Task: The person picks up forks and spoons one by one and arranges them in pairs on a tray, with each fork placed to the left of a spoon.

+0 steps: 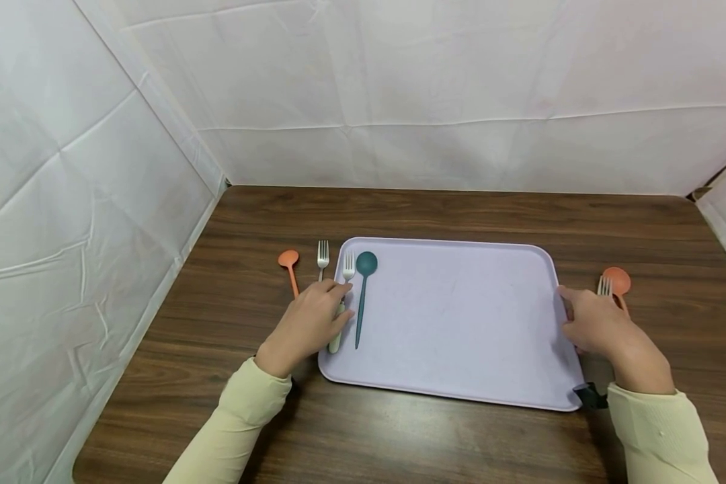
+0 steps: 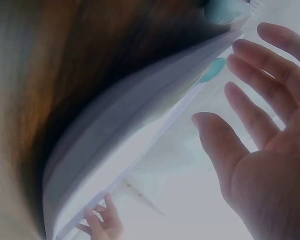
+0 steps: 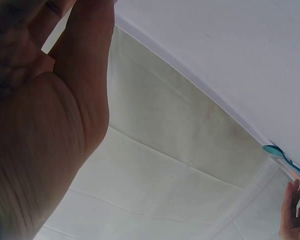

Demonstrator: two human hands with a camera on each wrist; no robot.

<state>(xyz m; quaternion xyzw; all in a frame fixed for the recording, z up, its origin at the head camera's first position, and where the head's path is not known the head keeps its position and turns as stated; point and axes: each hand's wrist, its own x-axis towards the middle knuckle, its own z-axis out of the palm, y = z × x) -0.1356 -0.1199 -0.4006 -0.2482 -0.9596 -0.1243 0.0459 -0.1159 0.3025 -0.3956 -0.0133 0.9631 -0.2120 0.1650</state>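
Observation:
A pale lilac tray [image 1: 454, 316] lies on the table. On its left side are a fork [image 1: 348, 265] with a pale handle and a dark teal spoon [image 1: 366, 263]. My left hand [image 1: 311, 319] is over the tray's left edge, partly covering that fork. In the left wrist view its fingers [image 2: 262, 72] are spread and relaxed, holding nothing. At the tray's right rim is my right hand [image 1: 601, 329], its fingertips at the edge. The right wrist view shows its thumb [image 3: 90, 75] extended; the other fingertips are cut off, and contact with the rim is unclear.
Left of the tray lie an orange spoon [image 1: 288, 259] and another fork [image 1: 323, 254], their lower parts hidden by my left hand. Beyond my right hand are a second orange spoon [image 1: 618, 279] and a fork [image 1: 604, 286]. White sheets [image 1: 435, 87] hang behind the wooden table [image 1: 429, 444].

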